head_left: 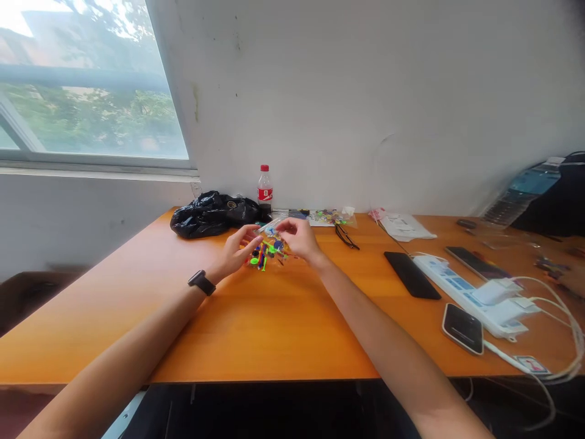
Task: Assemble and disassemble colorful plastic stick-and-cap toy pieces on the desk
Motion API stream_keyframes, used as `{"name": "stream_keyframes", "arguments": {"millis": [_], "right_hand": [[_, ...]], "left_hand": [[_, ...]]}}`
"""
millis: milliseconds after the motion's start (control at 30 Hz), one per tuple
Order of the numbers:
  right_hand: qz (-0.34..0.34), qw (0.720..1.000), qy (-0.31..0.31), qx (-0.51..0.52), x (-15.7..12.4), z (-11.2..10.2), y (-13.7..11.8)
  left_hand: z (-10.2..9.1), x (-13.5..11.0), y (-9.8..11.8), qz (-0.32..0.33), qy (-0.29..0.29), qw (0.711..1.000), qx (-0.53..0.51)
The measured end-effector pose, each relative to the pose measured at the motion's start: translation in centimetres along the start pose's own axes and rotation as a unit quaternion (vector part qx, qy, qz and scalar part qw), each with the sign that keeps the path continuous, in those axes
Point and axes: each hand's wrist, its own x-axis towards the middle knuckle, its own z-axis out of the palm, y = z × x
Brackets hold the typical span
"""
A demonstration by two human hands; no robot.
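Over the middle of the orange table (274, 323), both my hands hold a small clear plastic bag (269, 247) filled with bright little pieces in green, red, blue and yellow. My left hand (240, 250), with a black watch (202, 282) on the wrist, pinches the bag's left side. On the bag's right side my right hand (301, 239) has its fingers closed on the top edge. The bag hangs just above the tabletop.
At the back stand a crumpled black plastic bag (210, 213), a cola bottle (264, 192), another clear packet of coloured pieces (329, 217) and black glasses (346, 238). To the right lie papers (404, 225), three phones (412, 274), a white power strip (470, 296) with chargers and cables, and a water bottle (521, 195).
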Motion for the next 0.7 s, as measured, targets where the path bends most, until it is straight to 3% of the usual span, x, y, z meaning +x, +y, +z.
{"name": "stream_keyframes", "arguments": {"millis": [133, 233, 333, 500, 567, 700], "right_hand": [[-0.011, 0.991, -0.135, 0.003, -2.5, -0.9, -0.2], [0.004, 0.987, -0.162, 0.007, -3.9, -2.7, 0.2], [0.049, 0.981, -0.18, 0.059, -5.0, -4.6, 0.9], [0.162, 0.882, -0.428, 0.114, -6.0, -6.2, 1.7], [0.159, 0.874, -0.443, 0.117, -5.9, -6.5, 1.8], [0.15, 0.89, -0.421, 0.093, -5.3, -7.4, 2.0]], "left_hand": [[0.9, -0.2, 1.7, -0.039, -0.068, 0.994, -0.082], [1.8, -0.6, 2.5, -0.026, -0.104, 0.989, -0.098], [3.0, -1.1, 3.2, -0.007, -0.072, 0.995, -0.061], [4.0, -1.7, 4.2, 0.001, -0.033, 0.998, -0.047], [3.8, -1.7, 4.3, -0.005, -0.033, 0.999, -0.04], [3.1, -1.4, 4.1, -0.012, -0.066, 0.997, -0.041]]}}
